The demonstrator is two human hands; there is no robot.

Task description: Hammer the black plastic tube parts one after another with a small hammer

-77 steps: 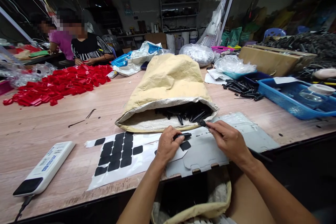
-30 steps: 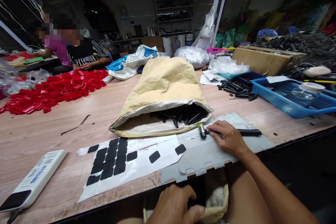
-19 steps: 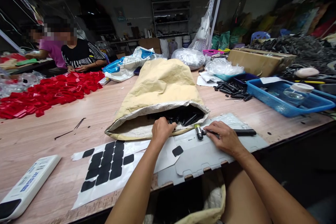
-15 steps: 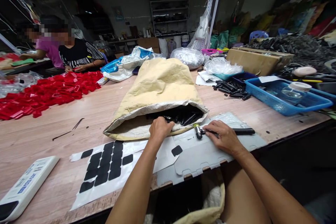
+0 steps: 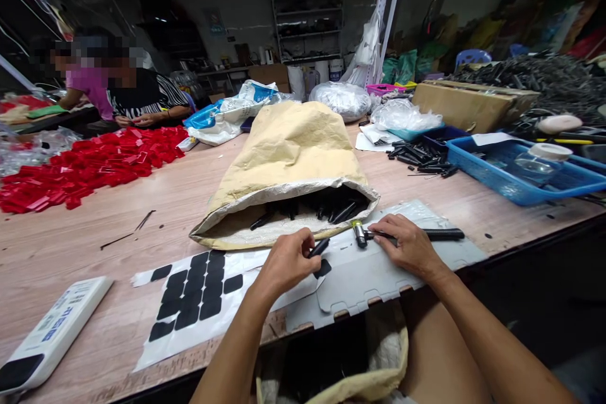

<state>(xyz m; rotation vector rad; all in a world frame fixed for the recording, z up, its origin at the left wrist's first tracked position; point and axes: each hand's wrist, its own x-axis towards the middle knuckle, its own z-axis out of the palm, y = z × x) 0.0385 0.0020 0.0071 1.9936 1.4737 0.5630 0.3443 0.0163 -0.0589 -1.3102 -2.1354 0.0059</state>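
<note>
My left hand [image 5: 290,260] pinches a short black piece [image 5: 319,248] just in front of a yellow sack's opening. Inside the sack [image 5: 293,145], which lies on the table with its mouth toward me, are more black pieces [image 5: 344,205]. My right hand [image 5: 402,241] is closed around the handle of a small hammer [image 5: 360,235], whose metal head has a yellow-green end. The hammer rests over a grey board [image 5: 379,278]. Left of my left hand lies a white sheet [image 5: 227,312] with rows of black rounded squares [image 5: 192,290].
Red pieces [image 5: 95,164] are heaped at the left, near two people. A white device [image 5: 54,331] lies at the front left. On the right are a blue tray [image 5: 525,192], loose black pieces [image 5: 416,156] and a cardboard box [image 5: 464,104]. An open sack [image 5: 388,369] hangs below the table edge.
My left hand has come out of the sack's mouth toward me, with a black piece in its fingers. My right hand and the hammer have stayed in place.
</note>
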